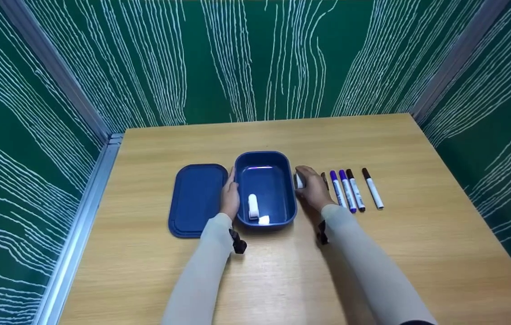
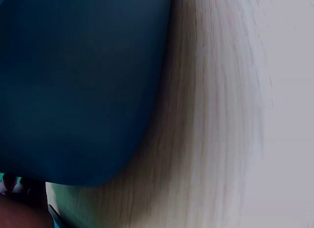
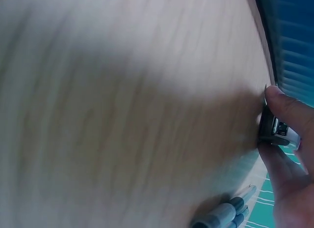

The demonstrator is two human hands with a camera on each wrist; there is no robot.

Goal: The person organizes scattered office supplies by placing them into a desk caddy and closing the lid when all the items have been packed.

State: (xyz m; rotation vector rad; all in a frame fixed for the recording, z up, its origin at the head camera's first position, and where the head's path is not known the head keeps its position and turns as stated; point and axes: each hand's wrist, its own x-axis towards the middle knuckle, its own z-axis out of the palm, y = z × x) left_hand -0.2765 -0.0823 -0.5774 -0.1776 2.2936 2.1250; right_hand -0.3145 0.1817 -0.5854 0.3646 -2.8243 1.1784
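A deep blue rectangular box (image 1: 295,212) stands uncovered on the wooden table, with a small white oblong item (image 1: 253,206) lying inside near its front left. My left hand (image 1: 230,198) rests along the box's left wall, fingers extended. In the left wrist view the box's side (image 2: 83,90) fills the upper left. Just right of the box, my right hand (image 1: 315,188) pinches a small white-and-black object (image 3: 274,127) between thumb and fingers, close to the table; its exact kind I cannot tell.
A flat blue lid (image 1: 196,201) lies left of the box. To the right of my right hand, several white-barrelled markers with purple or dark caps (image 1: 347,189) lie side by side, one marker (image 1: 373,188) slightly apart. Green patterned panels (image 1: 260,58) enclose the table.
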